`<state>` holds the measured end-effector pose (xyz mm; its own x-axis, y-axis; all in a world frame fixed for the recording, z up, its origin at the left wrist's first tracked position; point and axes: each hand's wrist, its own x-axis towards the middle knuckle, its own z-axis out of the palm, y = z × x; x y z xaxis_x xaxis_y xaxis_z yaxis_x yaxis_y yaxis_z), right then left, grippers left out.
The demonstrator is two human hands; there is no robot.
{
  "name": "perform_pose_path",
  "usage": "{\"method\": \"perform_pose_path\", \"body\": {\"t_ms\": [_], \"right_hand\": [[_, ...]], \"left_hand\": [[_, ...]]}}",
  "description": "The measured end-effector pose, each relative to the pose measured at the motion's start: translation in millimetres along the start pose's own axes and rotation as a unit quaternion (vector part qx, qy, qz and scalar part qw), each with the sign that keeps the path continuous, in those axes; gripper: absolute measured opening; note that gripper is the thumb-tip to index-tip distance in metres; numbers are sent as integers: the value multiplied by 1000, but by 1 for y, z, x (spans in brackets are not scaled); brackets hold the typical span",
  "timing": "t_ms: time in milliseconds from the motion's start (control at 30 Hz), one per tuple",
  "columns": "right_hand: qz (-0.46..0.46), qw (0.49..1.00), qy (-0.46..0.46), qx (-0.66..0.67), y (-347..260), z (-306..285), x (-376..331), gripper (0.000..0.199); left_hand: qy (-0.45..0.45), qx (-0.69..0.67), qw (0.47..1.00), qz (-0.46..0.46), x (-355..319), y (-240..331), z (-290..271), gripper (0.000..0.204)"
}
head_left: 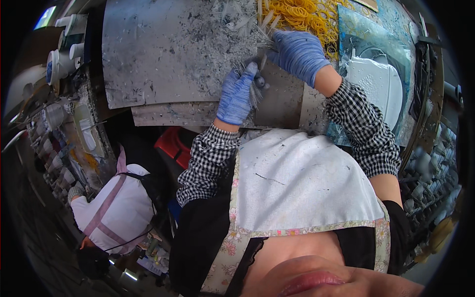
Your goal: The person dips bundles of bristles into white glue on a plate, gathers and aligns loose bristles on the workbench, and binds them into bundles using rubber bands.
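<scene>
My left hand (pixel 236 94), in a blue striped knit glove, is closed around a bunch of thin, translucent, feather-like strips (pixel 255 94) above the table's near part. Its thumb points up and away from me. My right hand (pixel 298 53), gloved the same way, reaches farther across the table. Its curled fingers are at a loose scatter of similar pale, pointed strips (pixel 241 25); what they pinch is hidden. Right beside that hand lies a heap of yellow rubber bands (pixel 297 16). The fine shape of the strips is too small to make out.
A paint-spattered grey board (pixel 168 54) covers the table's left part. At right, a tray of white paste (pixel 376 86) rests on a blue-stained sheet (pixel 349 34). A red stool (pixel 174 146) stands below the table. Another person (pixel 118 208) works at left, near white tubs (pixel 62 64).
</scene>
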<state>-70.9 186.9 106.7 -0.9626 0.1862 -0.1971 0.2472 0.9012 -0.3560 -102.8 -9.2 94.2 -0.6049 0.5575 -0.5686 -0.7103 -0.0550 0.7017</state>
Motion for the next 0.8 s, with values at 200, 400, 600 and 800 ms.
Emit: {"method": "perform_pose_path", "body": {"t_ms": [200,400,600,800], "right_hand": [[-16,996,14,90,4,9,-42,37],[5,986,-68,149,-20,4,-78,47],[-46,972,-141,183,-3,2,-90,58],[-58,984,-90,143,2,-7,-93,43]], "left_hand": [[39,69,996,27,-10,-11,26,32],[11,160,987,17,-16,-24,28,32],[-12,126,988,90,-28,-18,40,28],[26,52,996,63,-30,-23,40,25]]}}
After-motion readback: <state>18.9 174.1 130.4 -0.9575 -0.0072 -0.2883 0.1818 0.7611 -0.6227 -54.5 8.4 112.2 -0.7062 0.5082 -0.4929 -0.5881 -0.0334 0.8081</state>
